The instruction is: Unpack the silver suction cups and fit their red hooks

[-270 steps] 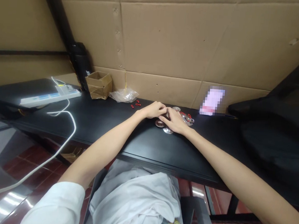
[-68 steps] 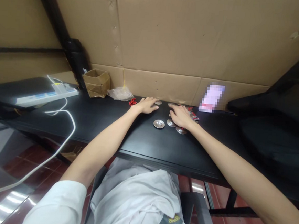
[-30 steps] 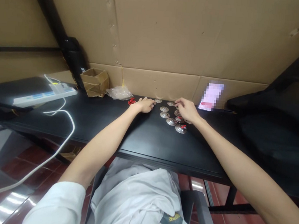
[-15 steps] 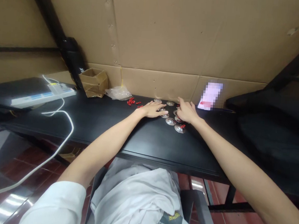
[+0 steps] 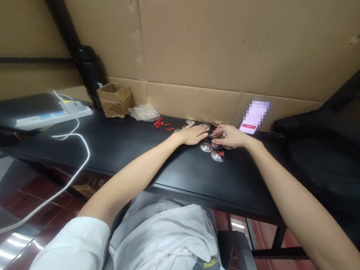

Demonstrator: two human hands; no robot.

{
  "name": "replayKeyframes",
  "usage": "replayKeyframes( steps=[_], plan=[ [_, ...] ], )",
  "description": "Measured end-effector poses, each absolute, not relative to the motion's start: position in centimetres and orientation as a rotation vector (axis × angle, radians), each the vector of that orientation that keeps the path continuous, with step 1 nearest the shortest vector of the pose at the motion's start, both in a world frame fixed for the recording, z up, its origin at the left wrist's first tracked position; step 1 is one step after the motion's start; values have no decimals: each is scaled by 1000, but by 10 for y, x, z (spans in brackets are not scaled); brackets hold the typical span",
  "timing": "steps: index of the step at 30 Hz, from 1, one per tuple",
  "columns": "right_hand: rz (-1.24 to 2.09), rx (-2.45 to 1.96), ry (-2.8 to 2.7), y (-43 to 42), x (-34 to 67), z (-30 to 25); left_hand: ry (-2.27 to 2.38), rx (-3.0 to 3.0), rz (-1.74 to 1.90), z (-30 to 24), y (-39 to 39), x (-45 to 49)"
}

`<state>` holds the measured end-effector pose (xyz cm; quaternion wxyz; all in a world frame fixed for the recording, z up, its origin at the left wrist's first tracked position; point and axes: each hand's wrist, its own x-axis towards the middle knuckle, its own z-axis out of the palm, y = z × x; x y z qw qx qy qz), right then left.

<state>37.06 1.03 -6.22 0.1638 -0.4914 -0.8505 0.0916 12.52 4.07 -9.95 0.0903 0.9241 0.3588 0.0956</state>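
My R hand (image 5: 232, 136) has just turned inward: a sec ago the fingers pointed at the wall, now they point left across the bunch of domed metal discs (image 5: 206, 147). My L hand (image 5: 193, 135) has slid right too, so the 2 hands are now close, fingertips just apart, w/ the discs mostly between & under them. Result: less of the bunch shows than a sec ago, & the middle of it is partly covered by my R fingers (image 5: 218, 134).

Grip: L hand lies flat, palm down, fingers spread, not closed on anything. R fingers are bunched together at the discs, touching at least 1, but can't tell if they're actually pinching one or just resting on it.

Where things are: 2 discs sit clear in front of my hands, nearest me, & the front one (image 5: 218, 156) has a red bit (image 5: 221, 153) lying on it. A few more show at the back, by the wall edge of the black table (image 5: 134, 156). Small red clips (image 5: 159, 123) lie in a loose trail left of L hand, well clear of it.

Further off: clear plastic bag (image 5: 143, 113), small cardboard box (image 5: 114, 100), white power strip (image 5: 44, 119) far left, phone w/ blurred screen (image 5: 251, 117) at back right, just past R hand.
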Motion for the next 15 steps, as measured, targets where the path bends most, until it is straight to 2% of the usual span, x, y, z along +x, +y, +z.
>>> replayKeyframes(
  steps=[4, 8, 10, 12, 15],
  plan=[
    [252, -1396, -2293, 6, 355, -67, 1260, 2706, 201, -104, 44, 132],
    [393, -1343, -2049, 4, 341, -75, 1416, 2637, 362, -102, 44, 117],
    [322, -1368, -2006, 6, 340, -79, 1351, 2643, 484, -98, 40, 111],
    [104, -1403, -2027, 9, 344, -80, 1196, 2651, 557, -94, 35, 109],
    [13, -1451, -2070, 11, 359, -71, 907, 2680, 480, -89, 26, 113]
  ],
)
